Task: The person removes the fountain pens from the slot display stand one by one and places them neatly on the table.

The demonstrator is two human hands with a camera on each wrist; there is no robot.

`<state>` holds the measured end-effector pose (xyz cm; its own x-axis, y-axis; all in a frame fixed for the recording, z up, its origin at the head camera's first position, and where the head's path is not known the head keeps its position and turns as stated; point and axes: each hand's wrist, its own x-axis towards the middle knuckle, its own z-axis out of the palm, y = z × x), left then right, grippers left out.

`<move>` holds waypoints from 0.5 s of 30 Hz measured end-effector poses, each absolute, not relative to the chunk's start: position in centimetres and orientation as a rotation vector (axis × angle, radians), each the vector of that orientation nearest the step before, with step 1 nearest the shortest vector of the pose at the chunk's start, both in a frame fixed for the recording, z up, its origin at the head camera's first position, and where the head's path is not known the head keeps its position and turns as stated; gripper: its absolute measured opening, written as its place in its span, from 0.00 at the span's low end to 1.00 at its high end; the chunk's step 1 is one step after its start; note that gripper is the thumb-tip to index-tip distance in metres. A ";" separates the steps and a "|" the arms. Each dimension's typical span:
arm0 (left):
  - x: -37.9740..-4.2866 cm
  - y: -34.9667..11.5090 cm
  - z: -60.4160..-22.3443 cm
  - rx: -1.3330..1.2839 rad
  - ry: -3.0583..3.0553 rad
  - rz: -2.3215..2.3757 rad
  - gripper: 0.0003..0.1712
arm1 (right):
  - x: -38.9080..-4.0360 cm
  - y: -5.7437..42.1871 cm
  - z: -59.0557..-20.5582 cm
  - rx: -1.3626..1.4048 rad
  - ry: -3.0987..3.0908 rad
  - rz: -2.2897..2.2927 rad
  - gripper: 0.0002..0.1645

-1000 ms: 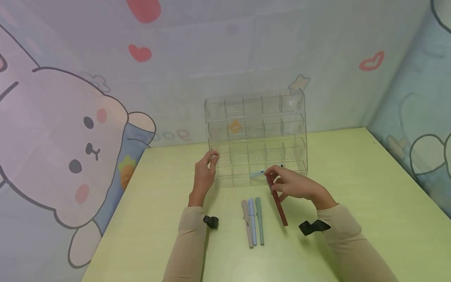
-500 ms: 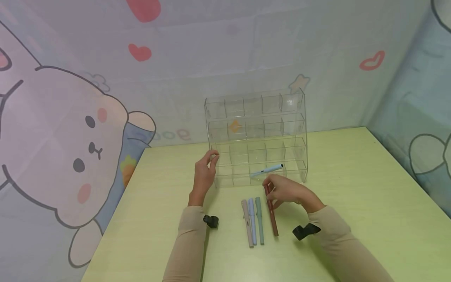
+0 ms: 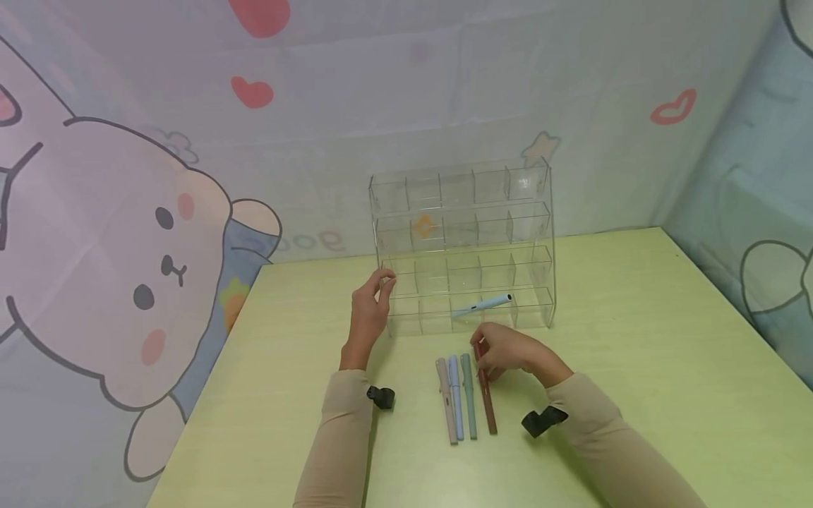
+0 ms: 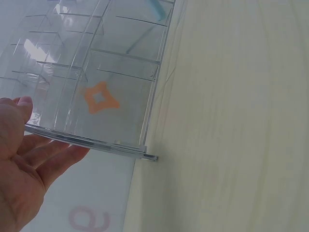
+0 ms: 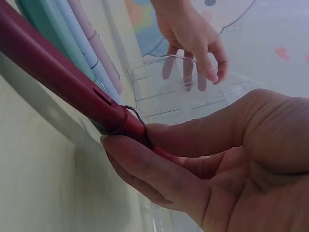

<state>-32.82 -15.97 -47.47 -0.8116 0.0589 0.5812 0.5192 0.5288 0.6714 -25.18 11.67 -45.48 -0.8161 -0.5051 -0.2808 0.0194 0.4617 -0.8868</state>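
My right hand (image 3: 508,353) pinches a dark red pen (image 3: 486,402) by its clip end between thumb and fingers, close over the table. Just left of it lie a green pen (image 3: 468,395), a light blue-violet pen (image 3: 456,398) and a greyish-pink pen (image 3: 446,402), side by side. With its thumb and fingers on either side of the edge, my left hand (image 4: 24,164) grips the left side panel of a clear acrylic pen rack (image 3: 464,243). A pale blue pen (image 3: 485,305) leans slanted in the rack's lowest tier.
The rack has several tiers split by thin dividers and stands on the yellow-green table (image 3: 635,339) near the back. Behind it hangs a printed curtain (image 3: 470,85) with hearts and a cartoon rabbit.
My right hand has brought the dark red pen left and down, next to the green pen. The pale blue pen in the rack has come fully into view. The left hand stays put.
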 end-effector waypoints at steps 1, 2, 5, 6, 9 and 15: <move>-32.8 -16.0 -47.5 -0.470 -2.271 -1.231 0.09 | -25.2 11.6 -45.5 -0.407 2.206 -1.334 0.26; -32.8 -16.0 -47.5 -0.471 -2.268 -1.229 0.09 | -25.2 11.5 -45.6 -0.403 2.214 -1.329 0.25; -32.8 -16.0 -47.6 -0.476 -2.262 -1.228 0.09 | -25.2 11.4 -45.8 -0.387 2.244 -1.308 0.25; -32.9 -16.0 -47.6 -0.475 -2.264 -1.228 0.09 | -25.2 11.4 -45.9 -0.380 2.253 -1.301 0.25; -32.9 -16.0 -47.7 -0.471 -2.268 -1.231 0.09 | -25.3 11.3 -46.2 -0.363 2.274 -1.289 0.24; -33.0 -16.0 -47.7 -0.479 -2.254 -1.223 0.08 | -25.5 11.2 -46.5 -0.367 2.314 -1.252 0.23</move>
